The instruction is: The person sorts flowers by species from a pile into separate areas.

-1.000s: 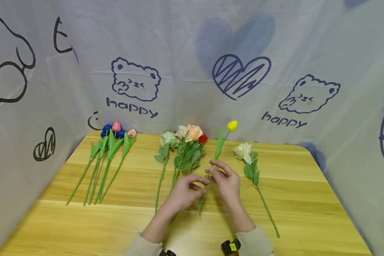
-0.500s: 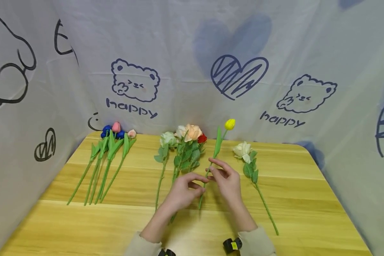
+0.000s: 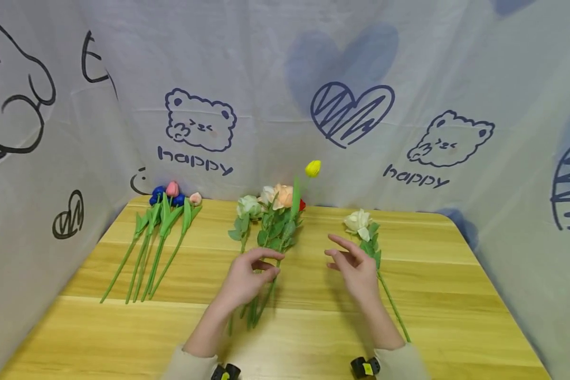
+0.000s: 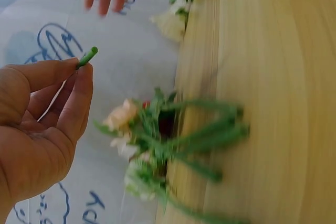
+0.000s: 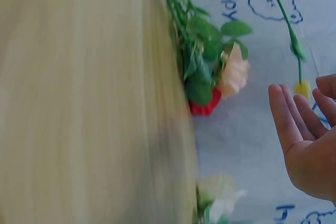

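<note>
In the head view my left hand (image 3: 247,277) pinches the green stem of a yellow tulip (image 3: 313,169) between thumb and fingertips, above the table. The left wrist view shows the stem's cut end (image 4: 93,51) poking out past those fingertips. My right hand (image 3: 358,269) holds nothing; its fingers are spread and loosely bent, apart from the tulip. Behind the left hand lie several roses, among them a pale green rose (image 3: 249,207), a peach rose (image 3: 283,196) and a red rose (image 3: 302,205), partly covered by the tulip's leaf. A cream rose (image 3: 358,222) lies beyond the right hand.
At the table's left lie several tulips with blue and pink heads, such as a pink tulip (image 3: 172,189). The wooden table (image 3: 456,295) ends at a printed curtain (image 3: 266,79) at the back; curtains also hang at both sides.
My left hand has carried the yellow tulip left and up, over the roses. My right hand has let go of its stem and moved right.
</note>
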Tool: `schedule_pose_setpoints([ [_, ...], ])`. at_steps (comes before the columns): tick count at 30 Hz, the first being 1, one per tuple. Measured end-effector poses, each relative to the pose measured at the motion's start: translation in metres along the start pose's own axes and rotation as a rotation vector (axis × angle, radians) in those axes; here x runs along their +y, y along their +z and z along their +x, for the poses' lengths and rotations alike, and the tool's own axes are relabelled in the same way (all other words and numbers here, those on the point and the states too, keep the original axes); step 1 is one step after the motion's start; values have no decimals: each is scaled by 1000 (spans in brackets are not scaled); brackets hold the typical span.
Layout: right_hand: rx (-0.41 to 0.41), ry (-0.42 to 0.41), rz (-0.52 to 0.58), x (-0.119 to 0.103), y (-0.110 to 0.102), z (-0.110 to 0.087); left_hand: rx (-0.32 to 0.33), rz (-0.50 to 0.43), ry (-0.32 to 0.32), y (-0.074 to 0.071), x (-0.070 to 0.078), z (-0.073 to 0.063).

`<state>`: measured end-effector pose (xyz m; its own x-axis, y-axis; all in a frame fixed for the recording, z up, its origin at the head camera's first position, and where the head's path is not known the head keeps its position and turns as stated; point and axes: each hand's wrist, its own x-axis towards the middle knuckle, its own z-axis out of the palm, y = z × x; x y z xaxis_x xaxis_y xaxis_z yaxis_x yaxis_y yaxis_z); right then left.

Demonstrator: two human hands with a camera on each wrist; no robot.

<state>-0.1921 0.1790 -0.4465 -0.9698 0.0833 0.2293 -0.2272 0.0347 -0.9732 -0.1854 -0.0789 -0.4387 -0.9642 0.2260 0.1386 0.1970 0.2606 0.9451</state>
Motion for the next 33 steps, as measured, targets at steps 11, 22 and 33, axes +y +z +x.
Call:
schedule_pose_setpoints([
  [11, 75, 120, -302, 10, -66, -5, 92, -4, -113, -55, -19, -11],
  [22, -183, 264, -652, 15, -132, -1, 137, 81, -257, -123, -39, -31],
  [33, -316, 202, -779, 25, -147, 0, 140, 214, -318, -179, -61, -44],
])
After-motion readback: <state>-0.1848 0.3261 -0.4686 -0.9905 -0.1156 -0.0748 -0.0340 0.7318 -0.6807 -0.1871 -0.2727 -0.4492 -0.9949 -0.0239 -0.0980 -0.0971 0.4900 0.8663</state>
